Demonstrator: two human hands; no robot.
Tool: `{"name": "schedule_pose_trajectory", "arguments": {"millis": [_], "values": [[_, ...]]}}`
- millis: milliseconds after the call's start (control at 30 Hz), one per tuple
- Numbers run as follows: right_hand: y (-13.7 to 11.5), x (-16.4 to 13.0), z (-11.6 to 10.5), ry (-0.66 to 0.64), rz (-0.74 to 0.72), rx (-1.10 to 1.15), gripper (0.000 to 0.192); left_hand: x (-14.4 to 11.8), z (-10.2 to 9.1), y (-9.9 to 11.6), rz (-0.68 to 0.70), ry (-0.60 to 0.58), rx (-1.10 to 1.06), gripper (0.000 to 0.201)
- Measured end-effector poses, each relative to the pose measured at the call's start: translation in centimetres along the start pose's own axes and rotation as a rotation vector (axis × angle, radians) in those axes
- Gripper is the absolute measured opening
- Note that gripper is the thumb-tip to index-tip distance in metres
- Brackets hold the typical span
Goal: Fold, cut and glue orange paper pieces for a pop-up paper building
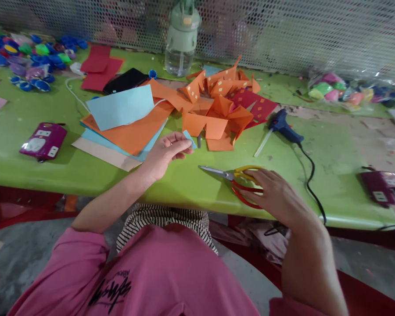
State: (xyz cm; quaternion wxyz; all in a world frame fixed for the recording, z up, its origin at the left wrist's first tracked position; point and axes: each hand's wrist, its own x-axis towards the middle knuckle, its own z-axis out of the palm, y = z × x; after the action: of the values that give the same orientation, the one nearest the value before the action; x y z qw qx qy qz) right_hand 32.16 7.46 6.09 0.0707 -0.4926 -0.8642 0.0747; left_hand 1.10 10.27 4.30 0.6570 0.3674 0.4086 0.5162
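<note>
Pinched between the thumb and fingers of my left hand [171, 151] is a small light-blue paper piece [190, 139]. My right hand [276, 191] grips scissors [228, 175] with one yellow and one red handle loop; their blades point left toward my left hand, apart from the paper, and look closed. Just beyond lie folded orange paper pieces [206, 125], some dotted with small pale squares. Close to my left hand, a stack of orange, blue and pale sheets [125, 136] lies under a light-blue rectangle [121, 107].
A blue glue gun [285, 127] with its cord lies at right. Purple power sockets [43, 141] stand at left, with another purple box [385, 188] far right. Behind are a water bottle [182, 41], a black phone [127, 80], red paper [100, 70] and bagged colourful bits [339, 92].
</note>
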Motion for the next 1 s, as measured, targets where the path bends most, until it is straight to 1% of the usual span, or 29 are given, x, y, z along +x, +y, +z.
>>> {"name": "schedule_pose_trajectory", "arguments": {"millis": [67, 100, 167, 200, 233, 267, 300, 367, 467, 567, 667, 733, 800, 900, 1000], "values": [[0.1, -0.1, -0.9, 0.070, -0.041, -0.032, 0.039, 0.1, 0.1, 0.0, -0.053, -0.010, -0.021, 0.022], [-0.3, 0.2, -1.3, 0.139, -0.063, -0.046, 0.037, 0.1, 0.3, 0.0, -0.084, -0.019, -0.029, 0.022], [-2.0, 1.3, -1.7, 0.280, -0.106, -0.057, 0.026, 0.1, 0.5, 0.0, -0.158, -0.039, -0.042, 0.021], [-3.1, 2.1, -1.6, 0.359, -0.159, -0.042, 0.018, 0.2, 0.6, 0.0, -0.199, -0.053, -0.049, 0.021], [-4.1, 2.9, -1.4, 0.410, -0.204, -0.020, 0.015, 0.2, 0.7, 0.0, -0.239, -0.067, -0.054, 0.021], [-5.0, 3.7, -1.1, 0.430, -0.250, -0.004, 0.014, 0.3, 0.7, -0.1, -0.277, -0.079, -0.059, 0.021], [-5.7, 4.5, -0.6, 0.440, -0.285, -0.003, 0.016, 0.3, 0.7, -0.1, -0.311, -0.092, -0.062, 0.021], [-6.6, 5.7, 0.3, 0.414, -0.306, -0.016, 0.019, 0.4, 0.6, -0.2, -0.364, -0.115, -0.071, 0.021], [-6.8, 6.8, 1.3, 0.355, -0.329, -0.013, 0.021, 0.5, 0.3, -0.3, -0.408, -0.148, -0.080, 0.020], [-6.9, 7.1, 1.4, 0.333, -0.382, 0.023, 0.020, 0.5, 0.2, -0.4, -0.424, -0.178, -0.083, 0.021], [-7.2, 7.1, 1.3, 0.323, -0.379, 0.043, 0.020, 0.5, 0.2, -0.5, -0.430, -0.212, -0.073, 0.022], [-7.5, 7.0, 1.3, 0.304, -0.347, 0.071, 0.020, 0.4, 0.2, -0.6, -0.414, -0.210, -0.071, 0.022], [-7.8, 6.9, 1.4, 0.303, -0.319, 0.131, 0.020, 0.4, 0.3, -0.7, -0.381, -0.182, -0.067, 0.023], [-8.2, 6.7, 1.5, 0.332, -0.279, 0.289, 0.015, 0.3, 0.4, -0.7, -0.327, -0.138, -0.024, 0.021], [-8.6, 6.8, 1.6, 0.351, -0.193, 0.480, 0.010, 0.1, 0.5, -0.7, -0.241, -0.122, 0.057, 0.021]]}}
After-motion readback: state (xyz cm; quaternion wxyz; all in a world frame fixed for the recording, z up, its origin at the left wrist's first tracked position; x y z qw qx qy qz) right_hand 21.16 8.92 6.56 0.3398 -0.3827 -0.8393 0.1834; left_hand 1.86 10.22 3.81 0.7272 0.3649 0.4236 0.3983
